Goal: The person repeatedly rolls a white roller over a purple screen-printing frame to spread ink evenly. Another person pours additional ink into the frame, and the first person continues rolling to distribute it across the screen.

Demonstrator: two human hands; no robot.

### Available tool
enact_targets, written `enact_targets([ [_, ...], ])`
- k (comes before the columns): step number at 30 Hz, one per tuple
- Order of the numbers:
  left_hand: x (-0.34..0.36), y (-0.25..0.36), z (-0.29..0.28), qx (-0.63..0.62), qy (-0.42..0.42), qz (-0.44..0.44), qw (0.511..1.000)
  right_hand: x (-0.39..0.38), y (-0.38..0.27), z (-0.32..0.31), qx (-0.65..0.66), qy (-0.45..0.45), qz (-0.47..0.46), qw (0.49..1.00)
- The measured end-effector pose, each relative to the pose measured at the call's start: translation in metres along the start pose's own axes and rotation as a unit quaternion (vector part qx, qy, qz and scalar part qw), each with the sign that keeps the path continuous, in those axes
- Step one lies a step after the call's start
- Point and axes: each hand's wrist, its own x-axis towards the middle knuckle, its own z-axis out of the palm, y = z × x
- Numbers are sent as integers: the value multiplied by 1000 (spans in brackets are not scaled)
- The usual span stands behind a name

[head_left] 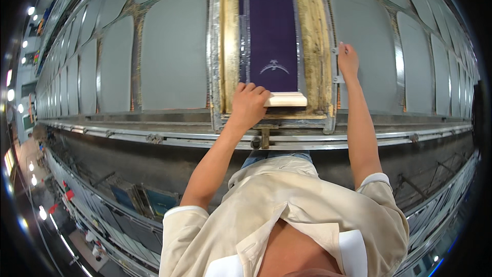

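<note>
A screen-printing frame (pixel 223 31) with a dark purple stencil area (pixel 271 25) bearing a pale curved design lies in front of me. My left hand (pixel 248 103) grips the left end of a pale wooden squeegee (pixel 287 99) lying across the near end of the purple area. My right hand (pixel 348 59) is beside the frame's right edge, next to a small metal bracket (pixel 339 79), its fingers curled; what they hold, if anything, I cannot make out. Clear tape runs along the purple area's left side.
Rows of grey printing boards (pixel 171 51) extend to both sides on the long table. A metal rail (pixel 195 139) runs along the near edge, by my waist. More racks (pixel 123 200) stand low at the left, and ceiling lights show at the far left.
</note>
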Motion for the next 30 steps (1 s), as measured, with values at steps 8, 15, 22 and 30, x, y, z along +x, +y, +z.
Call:
enact_targets([
  [8, -29, -10, -19, -46, 48, -28, 997, -44, -66, -29, -9, 53, -15, 998],
  [15, -85, -128, -77, -2, 49, -62, 997, -77, -109, 112, 98, 135, -197, 966],
  [22, -189, -240, -142, 70, 48, -11, 996, -147, -198, 250, 209, 52, -122, 969],
  [30, -225, -249, -116, 70, 88, 37, 993, -167, -226, 243, 112, 87, -94, 985],
])
